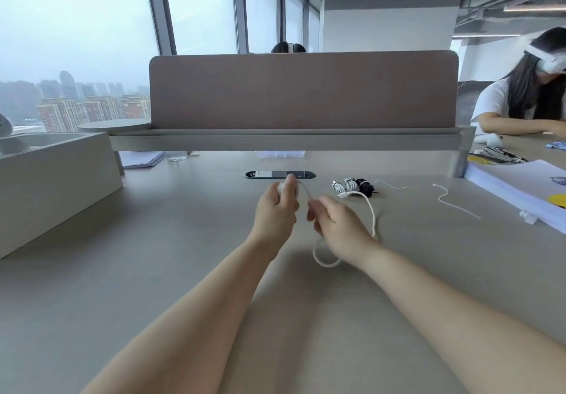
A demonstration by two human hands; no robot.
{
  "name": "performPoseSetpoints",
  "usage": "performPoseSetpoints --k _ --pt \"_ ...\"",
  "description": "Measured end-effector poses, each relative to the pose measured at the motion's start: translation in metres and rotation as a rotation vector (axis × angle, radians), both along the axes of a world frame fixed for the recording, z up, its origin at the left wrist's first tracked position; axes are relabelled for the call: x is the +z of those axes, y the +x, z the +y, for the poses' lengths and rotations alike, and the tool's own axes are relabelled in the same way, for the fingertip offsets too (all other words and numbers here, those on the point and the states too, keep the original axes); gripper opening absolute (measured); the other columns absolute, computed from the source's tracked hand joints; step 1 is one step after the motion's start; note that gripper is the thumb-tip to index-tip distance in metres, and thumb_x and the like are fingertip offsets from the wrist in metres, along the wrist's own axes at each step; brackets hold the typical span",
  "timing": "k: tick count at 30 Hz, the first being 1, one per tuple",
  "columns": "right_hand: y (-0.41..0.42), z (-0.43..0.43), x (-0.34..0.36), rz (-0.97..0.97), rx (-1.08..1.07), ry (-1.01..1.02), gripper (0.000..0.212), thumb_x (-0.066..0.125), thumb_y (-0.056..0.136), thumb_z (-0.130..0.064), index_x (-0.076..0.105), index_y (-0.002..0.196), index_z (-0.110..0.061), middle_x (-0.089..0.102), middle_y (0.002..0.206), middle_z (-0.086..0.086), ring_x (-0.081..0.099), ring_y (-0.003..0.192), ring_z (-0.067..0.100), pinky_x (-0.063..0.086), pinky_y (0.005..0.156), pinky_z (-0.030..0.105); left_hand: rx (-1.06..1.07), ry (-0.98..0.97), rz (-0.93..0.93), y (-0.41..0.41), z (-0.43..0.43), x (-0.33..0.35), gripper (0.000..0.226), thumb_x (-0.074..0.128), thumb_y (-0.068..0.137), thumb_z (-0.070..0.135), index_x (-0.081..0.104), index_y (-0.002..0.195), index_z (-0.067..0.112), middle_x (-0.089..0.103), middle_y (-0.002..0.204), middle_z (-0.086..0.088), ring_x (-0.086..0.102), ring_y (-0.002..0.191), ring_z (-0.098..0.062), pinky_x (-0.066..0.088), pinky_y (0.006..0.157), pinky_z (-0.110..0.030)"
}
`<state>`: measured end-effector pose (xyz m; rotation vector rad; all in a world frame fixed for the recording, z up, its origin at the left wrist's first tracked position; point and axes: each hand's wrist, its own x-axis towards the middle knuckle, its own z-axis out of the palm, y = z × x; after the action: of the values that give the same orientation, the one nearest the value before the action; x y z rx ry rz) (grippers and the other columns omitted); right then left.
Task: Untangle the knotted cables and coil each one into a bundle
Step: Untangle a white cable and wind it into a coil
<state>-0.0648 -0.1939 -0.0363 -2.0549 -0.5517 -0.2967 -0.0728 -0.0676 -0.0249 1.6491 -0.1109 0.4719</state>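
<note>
White cable (373, 219) runs between our two hands above the table (153, 271). Our left hand (277, 209) grips a small wound clump of it, fingers curled round. A short stretch passes from there to our right hand (337, 225), which pinches it with curled, blurred fingers. Beneath our right wrist the cable lies in a loop on the table, and its end rests beside three tied bundles (352, 186) just beyond that hand. Farther right lies a thin white strand (453, 202).
</note>
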Motion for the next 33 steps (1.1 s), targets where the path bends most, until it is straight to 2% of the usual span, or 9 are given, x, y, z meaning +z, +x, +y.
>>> performPoseSetpoints --k 6,10,14,17,21,23,25,28,33 --pt "-0.013 0.018 -0.005 -0.112 -0.076 -0.516 0.018 0.029 0.101 -0.033 0.045 0.1 -0.025 0.062 0.086 0.003 0.057 0.082 0.029 0.038 0.068 0.034 0.117 -0.126 0.011 0.006 0.011 -0.001 0.039 0.031 0.102 0.045 0.044 0.08 0.015 0.059 0.068 -0.001 0.041 0.044 -0.008 0.037 0.051 -0.023" --pt "-0.017 0.026 -0.009 -0.088 -0.079 -0.623 0.011 0.028 0.1 -0.028 0.038 0.102 -0.026 0.06 0.088 0.006 0.059 0.089 0.033 0.033 0.066 0.036 0.167 -0.127 0.03 0.007 0.009 -0.002 0.039 0.03 0.102 0.044 0.046 0.084 0.013 0.063 0.069 -0.002 0.049 0.043 0.001 0.039 0.044 -0.01" --pt "-0.016 0.024 -0.005 -0.114 -0.094 -0.724 0.017 0.026 0.1 -0.026 0.04 0.11 -0.025 0.06 0.095 0.005 0.058 0.095 0.032 0.029 0.066 0.035 0.158 -0.148 0.072 0.008 0.004 -0.003 0.045 0.029 0.101 0.048 0.043 0.075 0.014 0.058 0.06 0.004 0.058 0.067 -0.012 0.042 0.058 -0.023" --pt "-0.018 0.026 -0.006 -0.169 -0.095 -0.745 0.022 0.028 0.1 -0.023 0.042 0.116 -0.026 0.06 0.108 0.006 0.058 0.1 0.033 0.029 0.067 0.034 0.136 -0.276 0.122 0.008 0.003 -0.001 0.042 0.031 0.101 0.046 0.043 0.077 0.014 0.054 0.062 0.001 0.056 0.057 -0.011 0.041 0.056 -0.024" --pt "-0.021 0.031 -0.011 -0.288 -0.061 -0.68 0.017 0.037 0.097 -0.022 0.051 0.105 -0.017 0.05 0.103 0.007 0.052 0.099 0.033 0.032 0.066 0.032 0.178 -0.307 0.128 0.012 0.013 0.003 0.042 0.032 0.101 0.047 0.039 0.072 0.017 0.044 0.063 0.001 0.041 0.049 -0.012 0.034 0.051 -0.023" --pt "-0.023 0.028 -0.009 -0.251 -0.035 -0.643 0.013 0.044 0.091 -0.023 0.055 0.098 -0.019 0.054 0.102 0.005 0.054 0.096 0.031 0.035 0.067 0.031 0.252 -0.228 0.104 0.016 0.023 0.002 0.042 0.032 0.101 0.045 0.039 0.071 0.017 0.042 0.061 0.002 0.04 0.046 -0.01 0.033 0.047 -0.019" --pt "-0.026 0.022 -0.005 -0.148 -0.029 -0.554 0.006 0.051 0.083 -0.027 0.055 0.081 -0.023 0.062 0.086 -0.002 0.059 0.086 0.024 0.037 0.065 0.029 0.315 -0.142 0.076 0.02 0.036 -0.003 0.042 0.032 0.102 0.044 0.038 0.07 0.017 0.04 0.058 0.002 0.039 0.038 -0.004 0.035 0.046 -0.019" --pt "-0.028 0.015 0.006 0.09 0.063 -0.201 0.011 0.052 0.072 -0.03 0.052 0.065 -0.021 0.056 0.051 -0.007 0.053 0.056 0.013 0.038 0.057 0.026 0.348 0.001 0.098 0.029 0.052 -0.014 0.043 0.034 0.1 0.047 0.041 0.074 0.013 0.043 0.055 0.002 0.04 0.035 -0.004 0.04 0.06 -0.027" --pt "-0.024 0.012 0.024 0.206 0.177 0.224 0.015 0.052 0.087 -0.014 0.053 0.073 -0.01 0.049 0.057 0.001 0.038 0.041 0.003 0.031 0.047 0.017 0.23 0.256 0.177 0.034 0.039 -0.019 0.042 0.037 0.096 0.052 0.045 0.072 0.019 0.052 0.062 0.002 0.05 0.046 -0.014 0.051 0.074 -0.041"
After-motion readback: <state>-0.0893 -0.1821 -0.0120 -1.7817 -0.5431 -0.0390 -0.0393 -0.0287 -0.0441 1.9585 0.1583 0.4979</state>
